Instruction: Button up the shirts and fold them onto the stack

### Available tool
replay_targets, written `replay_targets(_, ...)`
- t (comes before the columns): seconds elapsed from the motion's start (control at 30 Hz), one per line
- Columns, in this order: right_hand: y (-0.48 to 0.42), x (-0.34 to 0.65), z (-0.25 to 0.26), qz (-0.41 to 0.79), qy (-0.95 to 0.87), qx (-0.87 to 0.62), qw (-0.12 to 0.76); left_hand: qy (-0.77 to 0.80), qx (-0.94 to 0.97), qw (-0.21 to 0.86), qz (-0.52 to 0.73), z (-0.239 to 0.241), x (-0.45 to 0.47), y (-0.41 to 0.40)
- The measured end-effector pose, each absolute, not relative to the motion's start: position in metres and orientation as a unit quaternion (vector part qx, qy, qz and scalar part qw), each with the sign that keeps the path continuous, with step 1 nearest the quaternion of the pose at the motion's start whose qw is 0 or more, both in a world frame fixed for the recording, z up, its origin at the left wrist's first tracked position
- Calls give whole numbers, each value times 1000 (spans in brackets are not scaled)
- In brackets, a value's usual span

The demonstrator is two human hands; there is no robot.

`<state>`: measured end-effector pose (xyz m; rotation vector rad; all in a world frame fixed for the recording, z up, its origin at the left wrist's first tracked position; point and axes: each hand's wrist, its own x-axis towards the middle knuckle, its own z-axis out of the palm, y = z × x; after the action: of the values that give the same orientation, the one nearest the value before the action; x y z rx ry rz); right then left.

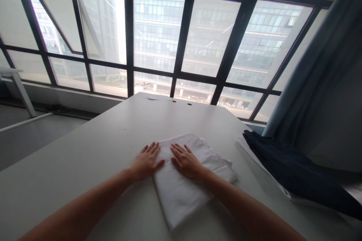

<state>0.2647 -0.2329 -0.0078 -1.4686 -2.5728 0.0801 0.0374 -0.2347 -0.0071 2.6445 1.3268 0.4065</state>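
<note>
A folded white cloth (181, 192) lies on the white table (98, 150) in front of me, in several layers with offset edges at its right. My left hand (147, 162) lies flat at the cloth's left edge, fingers stretched out, partly on the cloth and partly on the table. My right hand (185, 160) presses flat on the top of the cloth, fingers spread and pointing away from me. Neither hand holds anything.
A dark navy garment (294, 173) lies over a white sheet at the table's right side. A blue curtain (316, 64) hangs at the right. Large dark-framed windows (181, 37) fill the back wall. Another white table's leg (22, 94) stands at far left.
</note>
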Motion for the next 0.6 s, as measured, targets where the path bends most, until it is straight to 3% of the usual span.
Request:
replay_targets(0.17,-242,337,-11,31,-804,-590,56,474,873,75,87,-21,28,-218)
replay_targets(0.37,-244,389,0,-128,-712,-683,100,504,859,55,73,-11,37,-229)
replay_targets(0.5,-296,322,6,-70,-771,-619,132,517,854,29,61,-4,40,-236)
replay_targets(0.6,-335,285,4,11,-852,-514,100,531,846,25,54,-1,40,-241)
